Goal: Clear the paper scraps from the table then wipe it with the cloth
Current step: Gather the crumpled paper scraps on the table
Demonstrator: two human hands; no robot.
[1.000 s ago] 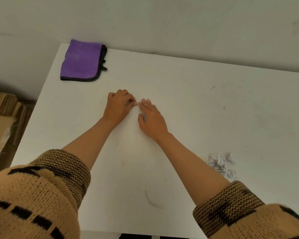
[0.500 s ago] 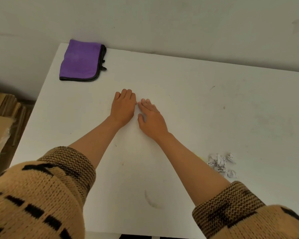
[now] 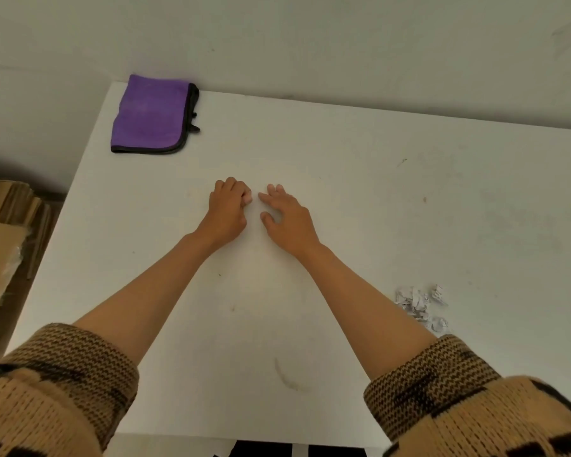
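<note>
- Your left hand [image 3: 228, 209] sits mid-way across the table [image 3: 376, 192], knuckles up, fingers curled under; nothing seen in them, tho a white bit on a white top could hide there
- Your right hand [image 3: 287, 219] lies just beside it, fingers straight & spread, tips on the top, holding nothing
- The paper scraps [image 3: 421, 306] are bunched in a pile nr the front edge, by your right forearm, well apart from both hands: looks gathered, not yet removed
- The cloth [image 3: 152, 115] lies folded at the far left corner, untouched, so wiping hasn't begun
- Left to do: take the pile off, fetch cloth, wipe
</note>
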